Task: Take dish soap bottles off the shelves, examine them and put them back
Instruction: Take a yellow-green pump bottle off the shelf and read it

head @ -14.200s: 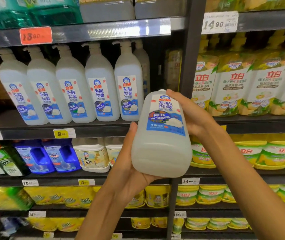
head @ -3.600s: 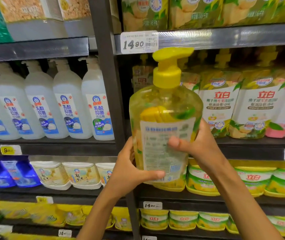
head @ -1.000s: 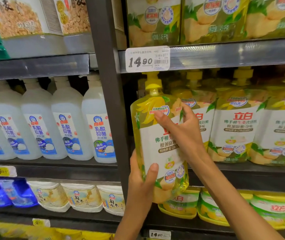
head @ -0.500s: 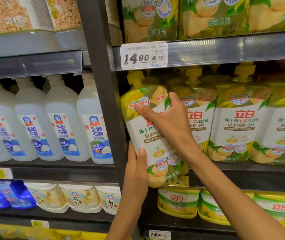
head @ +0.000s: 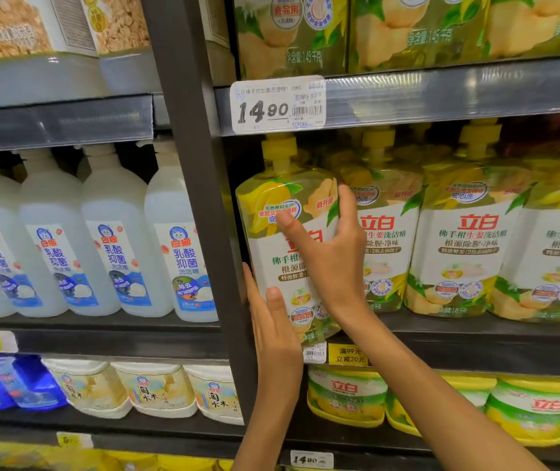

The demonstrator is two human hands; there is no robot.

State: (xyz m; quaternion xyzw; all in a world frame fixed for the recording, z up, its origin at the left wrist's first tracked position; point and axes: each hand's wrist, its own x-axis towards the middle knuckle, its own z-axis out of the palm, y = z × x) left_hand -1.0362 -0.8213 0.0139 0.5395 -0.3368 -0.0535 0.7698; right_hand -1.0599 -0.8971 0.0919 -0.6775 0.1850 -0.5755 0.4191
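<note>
Both hands hold the yellow dish soap bottle point(head: 285, 239) at the shelf point(head: 475, 338) edge: left hand point(head: 276, 329) clasps its lower side at 7 o'clock, right hand point(head: 331, 256) is curled over its label. Matching yellow bottles point(head: 465, 239) stand at 3 o'clock.

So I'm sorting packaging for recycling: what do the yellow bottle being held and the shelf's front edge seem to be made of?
The yellow bottle looks like clear glossy plastic: yellowish liquid shows through above a printed wrap label, under an opaque yellow pump. The shelf's front edge looks like grey metal behind a shiny clear strip, probably plastic, judging by the streaky glare.
</note>
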